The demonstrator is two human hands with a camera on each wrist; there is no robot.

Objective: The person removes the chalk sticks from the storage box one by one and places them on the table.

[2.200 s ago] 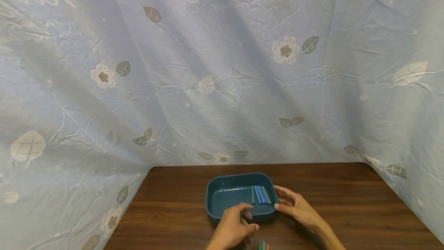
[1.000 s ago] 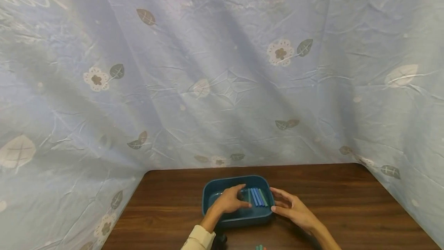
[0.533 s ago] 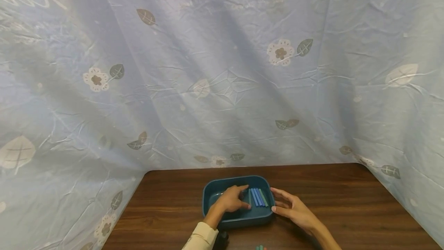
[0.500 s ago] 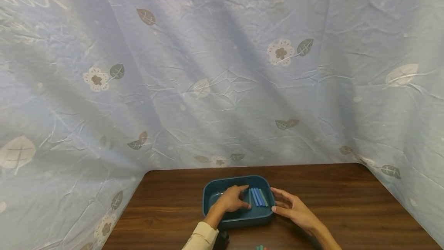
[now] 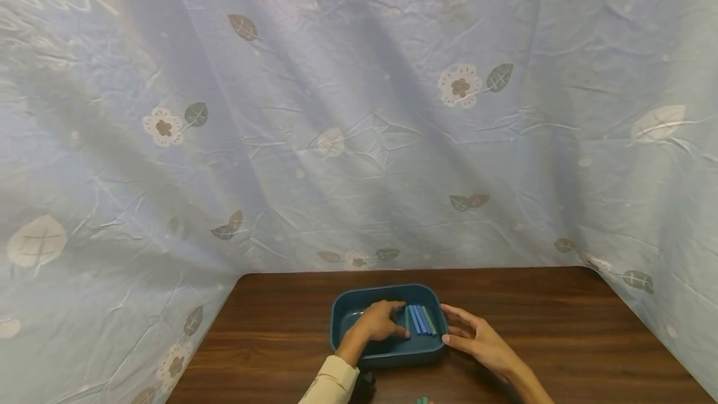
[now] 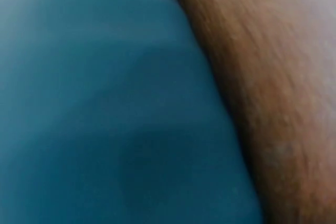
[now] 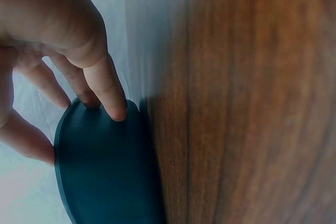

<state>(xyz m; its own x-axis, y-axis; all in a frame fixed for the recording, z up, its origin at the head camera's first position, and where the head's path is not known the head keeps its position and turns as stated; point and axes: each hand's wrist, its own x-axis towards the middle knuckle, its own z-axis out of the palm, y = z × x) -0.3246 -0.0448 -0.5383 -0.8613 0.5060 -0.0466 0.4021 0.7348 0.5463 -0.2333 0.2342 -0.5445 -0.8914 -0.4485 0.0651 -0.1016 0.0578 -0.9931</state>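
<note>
The left hand (image 5: 377, 327) reaches into the tray (image 5: 359, 306), fingers curled against the sticks (image 5: 421, 320) lying between both hands, long axes pointing away from the person; whether it grips one, I cannot tell. The right hand (image 5: 475, 343), spread, touches the tray's side

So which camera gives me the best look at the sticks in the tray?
The head view: the sticks lie side by side at the right end of the tray, beside the left hand. The left wrist view is a blur of teal and skin; the right wrist view shows only the tray's outer wall.
</note>
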